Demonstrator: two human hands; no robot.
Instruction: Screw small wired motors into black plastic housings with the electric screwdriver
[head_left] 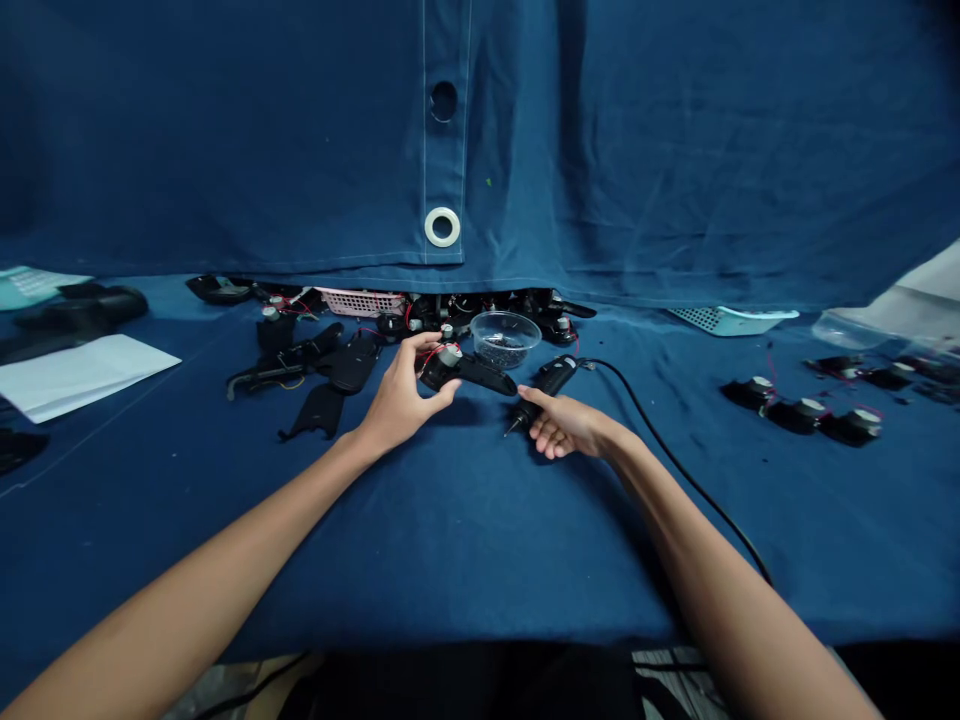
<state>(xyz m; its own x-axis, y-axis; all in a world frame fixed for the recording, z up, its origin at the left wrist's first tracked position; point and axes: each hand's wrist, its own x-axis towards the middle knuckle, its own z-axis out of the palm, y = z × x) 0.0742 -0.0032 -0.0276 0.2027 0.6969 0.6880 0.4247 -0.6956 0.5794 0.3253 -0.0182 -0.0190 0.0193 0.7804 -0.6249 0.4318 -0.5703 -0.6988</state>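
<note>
My left hand point(409, 395) is closed round a black plastic motor housing point(487, 374), with a silver motor and red wires at its wider end. Its narrow end reaches right to my right hand point(570, 425), whose thumb rests at that tip while the other fingers curl in. My right index finger is mostly hidden. Just behind and beside the right hand is a black electric screwdriver point(555, 376), bit pointing down-left, its cord running off to the right. Behind the housing stands a clear round tub point(506, 340) with small dark pieces in it, too small to name.
Black plastic parts point(352, 362) lie left of my hands. A pink basket point(364, 302) and more wired parts sit under the hanging blue cloth point(300, 140). Several motor units point(799, 415) are at the right, near a pale blue basket point(735, 320). White paper point(82, 375) lies far left.
</note>
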